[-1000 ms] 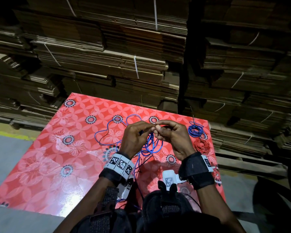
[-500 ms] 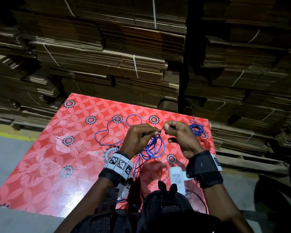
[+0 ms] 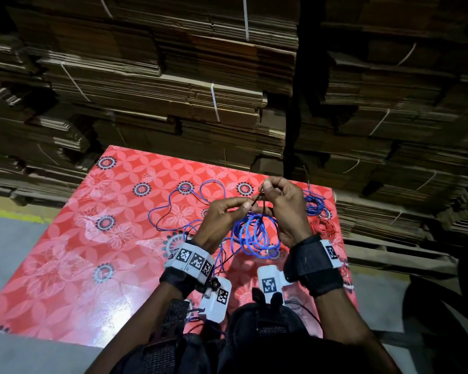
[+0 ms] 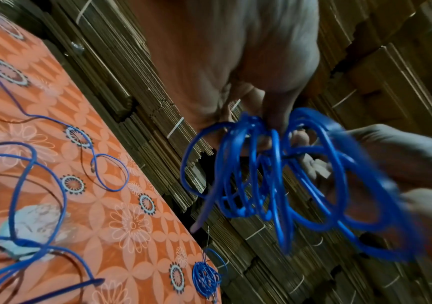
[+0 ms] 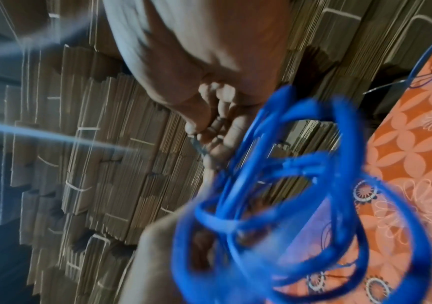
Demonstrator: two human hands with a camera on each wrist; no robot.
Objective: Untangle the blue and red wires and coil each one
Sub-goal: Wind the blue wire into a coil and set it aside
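A bundle of blue wire loops hangs in the air between my hands, above the red floral table. My left hand pinches the top of the loops. Just above and to the right, my right hand pinches a thin dark strand that runs down to the coil's top. The rest of the blue wire trails loose over the table to the left. The left wrist view has the blue wire loops close and blurred. In the right wrist view my fingers nip the thin dark strand.
A small coiled blue wire and a coiled red wire lie at the table's right edge. Tall stacks of flat cardboard stand right behind the table. Grey floor shows to the left.
My hands were pressed together over the coil; the right hand has drawn away and risen above the left, pulling the dark strand taut. The loops now hang more spread out.
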